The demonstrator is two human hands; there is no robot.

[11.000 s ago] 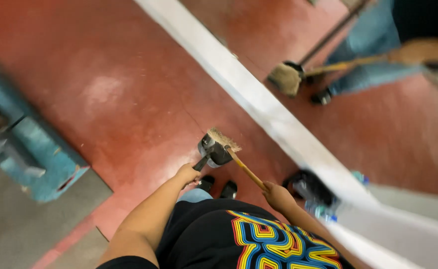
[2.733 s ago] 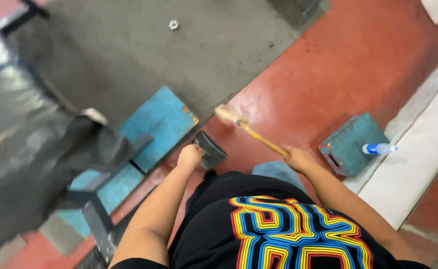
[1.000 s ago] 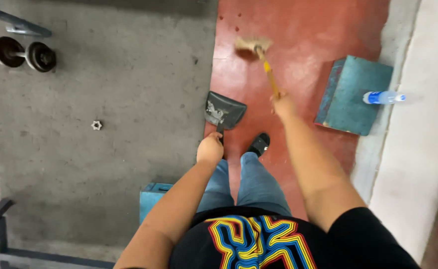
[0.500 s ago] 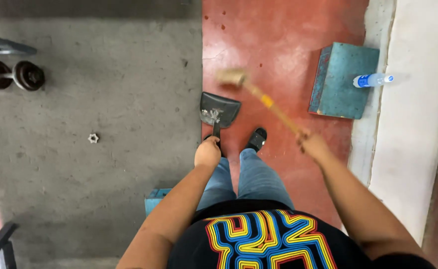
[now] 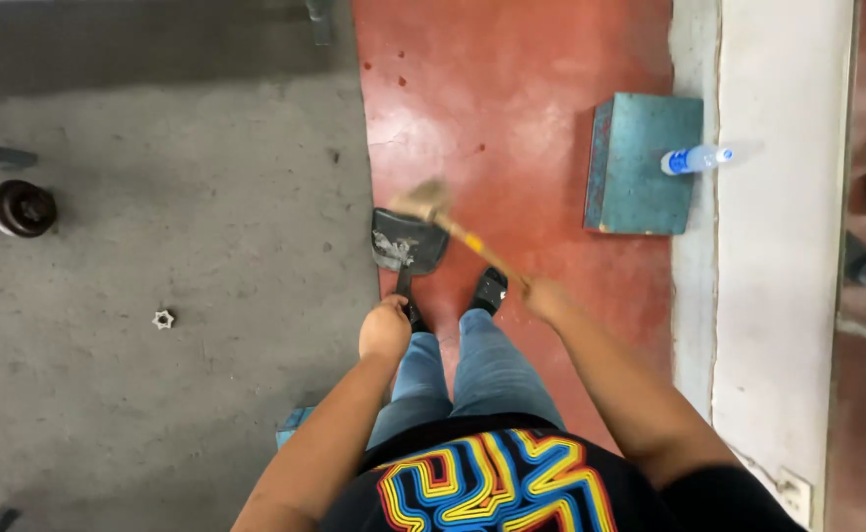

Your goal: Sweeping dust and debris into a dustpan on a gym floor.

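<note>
My left hand (image 5: 386, 330) grips the handle of a dark dustpan (image 5: 408, 244) that rests on the red floor just ahead of my feet, with some pale debris in it. My right hand (image 5: 543, 296) holds the yellow wooden handle of a small broom (image 5: 431, 205). The broom's straw head lies blurred at the front lip of the dustpan.
A teal block (image 5: 642, 163) sits on the red floor at the right, with a clear plastic bottle (image 5: 696, 158) lying at its edge against a white ledge (image 5: 778, 227). Grey concrete floor (image 5: 157, 246) at the left holds a small star-shaped metal piece (image 5: 163, 318) and a dumbbell (image 5: 9, 207).
The broom head has swept back toward me and now sits at the dustpan's lip. My right hand has pulled in closer to my feet. The view has drifted, shifting everything left.
</note>
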